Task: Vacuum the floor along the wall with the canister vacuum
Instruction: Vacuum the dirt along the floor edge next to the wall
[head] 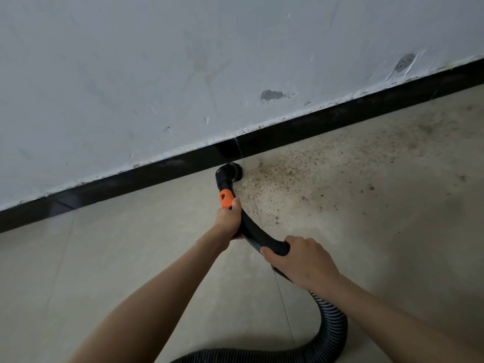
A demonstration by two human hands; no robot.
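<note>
A black curved vacuum handle tube (pixel 255 233) with an orange collar (pixel 225 198) ends in a small round brush nozzle (pixel 230 172) that sits on the floor against the black baseboard (pixel 340 117). My left hand (pixel 228 218) grips the tube just below the orange collar. My right hand (pixel 298 260) grips the rear end of the tube where the ribbed grey-black hose (pixel 332 328) begins. The hose loops down and left along the bottom edge. Brown dust and grit (pixel 282 169) lie on the beige tiles right of the nozzle. The canister is out of view.
A scuffed white wall (pixel 157 74) with chipped patches rises above the baseboard, running diagonally from lower left to upper right. Beige floor tiles (pixel 131 244) with thin grout lines spread left of the arms. More scattered dirt (pixel 419 132) reaches toward the right along the wall.
</note>
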